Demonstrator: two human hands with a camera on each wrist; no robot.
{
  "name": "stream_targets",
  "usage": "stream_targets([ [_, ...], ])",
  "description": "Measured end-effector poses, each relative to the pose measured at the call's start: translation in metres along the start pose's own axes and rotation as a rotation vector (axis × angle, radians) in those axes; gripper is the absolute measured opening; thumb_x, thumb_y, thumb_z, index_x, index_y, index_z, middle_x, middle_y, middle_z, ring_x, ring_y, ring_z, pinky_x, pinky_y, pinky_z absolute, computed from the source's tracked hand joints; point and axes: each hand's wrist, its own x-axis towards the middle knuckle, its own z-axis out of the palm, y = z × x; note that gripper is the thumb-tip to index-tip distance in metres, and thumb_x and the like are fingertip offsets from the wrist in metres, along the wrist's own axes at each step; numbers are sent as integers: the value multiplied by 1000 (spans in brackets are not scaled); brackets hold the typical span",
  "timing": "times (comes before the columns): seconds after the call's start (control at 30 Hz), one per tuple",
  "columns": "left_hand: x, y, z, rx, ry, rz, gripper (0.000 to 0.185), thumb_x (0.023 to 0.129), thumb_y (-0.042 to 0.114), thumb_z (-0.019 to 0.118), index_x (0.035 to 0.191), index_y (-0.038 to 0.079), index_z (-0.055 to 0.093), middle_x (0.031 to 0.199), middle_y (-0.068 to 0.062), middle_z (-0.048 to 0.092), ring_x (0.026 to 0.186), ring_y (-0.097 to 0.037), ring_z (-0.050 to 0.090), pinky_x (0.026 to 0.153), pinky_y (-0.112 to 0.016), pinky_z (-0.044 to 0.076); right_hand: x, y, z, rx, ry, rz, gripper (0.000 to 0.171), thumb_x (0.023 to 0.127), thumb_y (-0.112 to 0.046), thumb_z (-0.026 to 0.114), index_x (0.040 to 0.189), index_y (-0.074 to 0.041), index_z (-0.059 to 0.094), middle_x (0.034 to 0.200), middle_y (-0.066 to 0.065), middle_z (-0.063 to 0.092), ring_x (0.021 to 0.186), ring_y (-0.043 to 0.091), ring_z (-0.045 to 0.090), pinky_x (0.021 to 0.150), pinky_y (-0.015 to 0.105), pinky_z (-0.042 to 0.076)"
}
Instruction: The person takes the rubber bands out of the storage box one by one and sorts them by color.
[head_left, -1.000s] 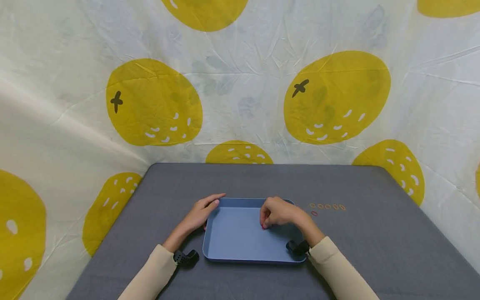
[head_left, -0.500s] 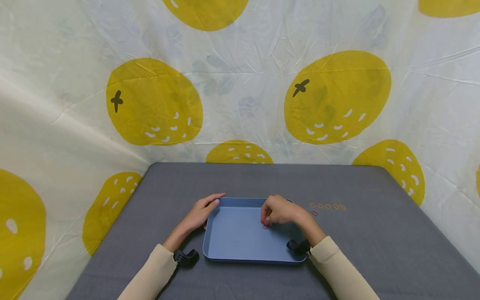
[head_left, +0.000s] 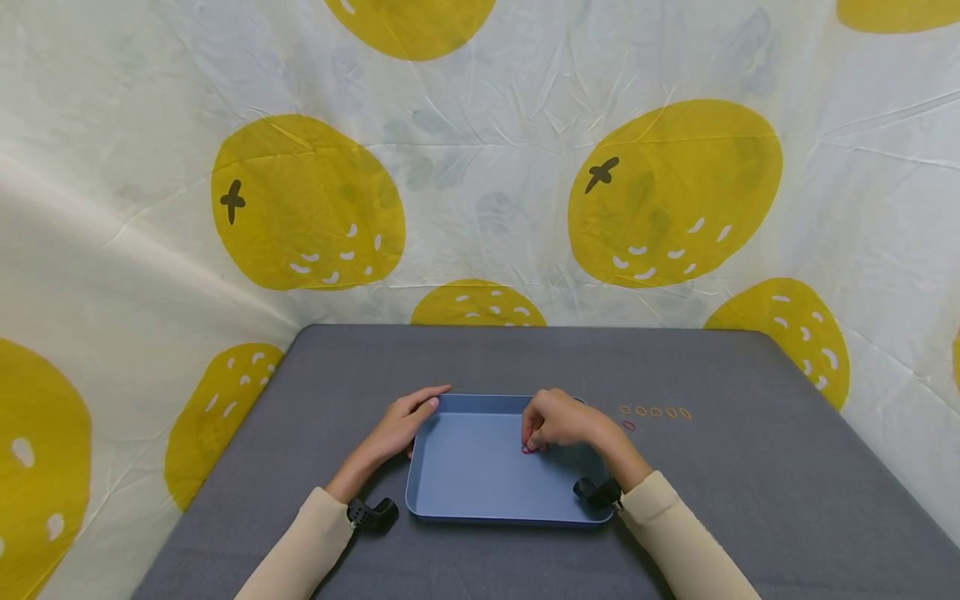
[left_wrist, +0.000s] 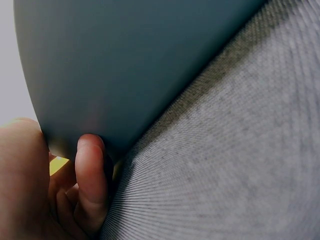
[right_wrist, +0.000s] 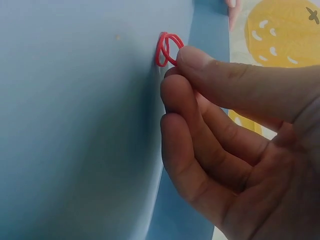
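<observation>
The right hand (head_left: 558, 419) sits slightly nearer the far edge of the tray (head_left: 480, 483) than a second ago — slid or lifted, the views do not tell. The red band (head_left: 526, 451) in its pinch shows as a small loop, where only a speck of red poked out then. Half a second ago that loop hung lower, toward the near edge — now it sticks out more toward the left edge.

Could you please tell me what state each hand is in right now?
Left hand: closed, holding the tray.
Right hand: closed, pinching a red rubber band.
</observation>
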Motion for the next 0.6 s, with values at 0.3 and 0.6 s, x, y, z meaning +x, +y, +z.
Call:
stream_targets([
  [0.3,0,1,0,4,2,3,43,110,42,47,150,27,57,142,-12,61,39,-20,50,40,-38,49,1,0,2,-15,13,-7,10,86,-2,80,79,-8,78,71,-2,71,60,5,58,56,21,50],
  [0.6,-1,4,1,-13,13,7,42,110,39,49,150,25,57,145,-11,61,45,-23,53,39,-39,47,3,0,5,-85,15,1,14,86,-5,81,75,-12,76,68,-7,65,61,4,51,56,20,43],
])
